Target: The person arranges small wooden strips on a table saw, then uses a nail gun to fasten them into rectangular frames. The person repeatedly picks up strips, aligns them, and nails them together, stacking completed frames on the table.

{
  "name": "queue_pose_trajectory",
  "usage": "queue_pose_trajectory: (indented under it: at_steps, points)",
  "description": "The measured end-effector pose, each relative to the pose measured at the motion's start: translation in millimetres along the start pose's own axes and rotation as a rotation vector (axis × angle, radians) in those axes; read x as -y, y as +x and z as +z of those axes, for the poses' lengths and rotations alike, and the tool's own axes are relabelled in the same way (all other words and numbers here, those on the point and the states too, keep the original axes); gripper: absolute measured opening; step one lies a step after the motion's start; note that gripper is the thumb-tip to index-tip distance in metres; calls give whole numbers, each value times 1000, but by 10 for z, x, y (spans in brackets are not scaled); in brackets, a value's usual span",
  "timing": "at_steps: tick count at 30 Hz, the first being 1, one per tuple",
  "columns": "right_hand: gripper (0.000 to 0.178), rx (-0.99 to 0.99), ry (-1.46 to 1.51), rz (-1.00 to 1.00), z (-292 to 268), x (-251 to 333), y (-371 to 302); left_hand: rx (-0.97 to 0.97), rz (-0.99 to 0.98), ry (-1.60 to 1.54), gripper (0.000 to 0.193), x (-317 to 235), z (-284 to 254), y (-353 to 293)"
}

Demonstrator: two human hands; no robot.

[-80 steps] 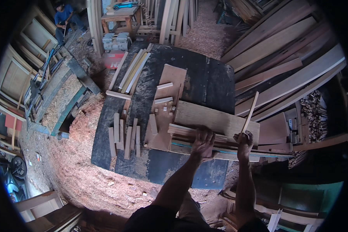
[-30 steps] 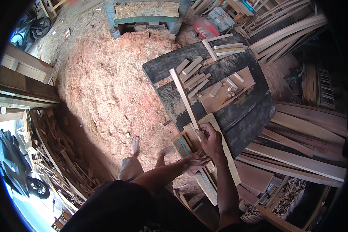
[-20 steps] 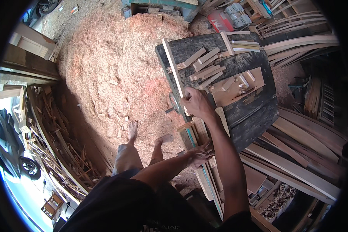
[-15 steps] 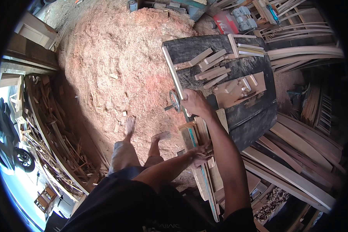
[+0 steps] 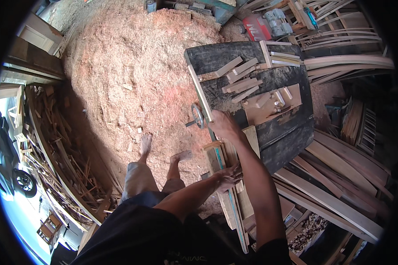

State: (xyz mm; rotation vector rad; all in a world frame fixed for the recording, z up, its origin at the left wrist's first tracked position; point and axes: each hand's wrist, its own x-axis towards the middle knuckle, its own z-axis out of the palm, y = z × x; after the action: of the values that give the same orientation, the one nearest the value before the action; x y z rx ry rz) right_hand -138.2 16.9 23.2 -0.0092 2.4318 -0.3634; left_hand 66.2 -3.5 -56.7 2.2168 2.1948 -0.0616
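Observation:
My right hand [image 5: 223, 125] is closed round the near part of a long pale wooden strip [image 5: 199, 92], which lies along the left edge of a black worktop [image 5: 284, 138]. Nearer to me, my left hand [image 5: 229, 176] rests on several lengths of timber, its fingers stretched out and partly hidden behind my right forearm. A thick board [image 5: 215, 158] with a blue-green line stands by that hand. Just left of the right hand is a metal handwheel [image 5: 197, 115].
Short wood blocks [image 5: 242, 85] and a thin brown board [image 5: 255, 115] with small pieces lie on the worktop. Long planks [image 5: 327, 201] are stacked at the right. Shavings [image 5: 119, 57] cover the floor, and a bin of offcuts [image 5: 59, 152] stands at the left.
The pale strip has slid toward me along the worktop edge, with its far end nearer. Both hands stay in about the same places.

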Motion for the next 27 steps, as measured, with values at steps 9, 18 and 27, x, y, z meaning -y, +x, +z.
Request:
queue_pose_trajectory:
  at_steps: [9, 18, 27]
  points:
    - [26, -47, 21, -31, 43, -74, 17, 101, 58, -342, 99, 191, -291, -119]
    - [27, -141, 48, -81, 140, -184, 7, 98, 50, -278, 105, 142, -238, -83]
    - [28, -217, 84, -119, 92, -148, -5, -51, 47, -379, 92, 213, -265, -138]
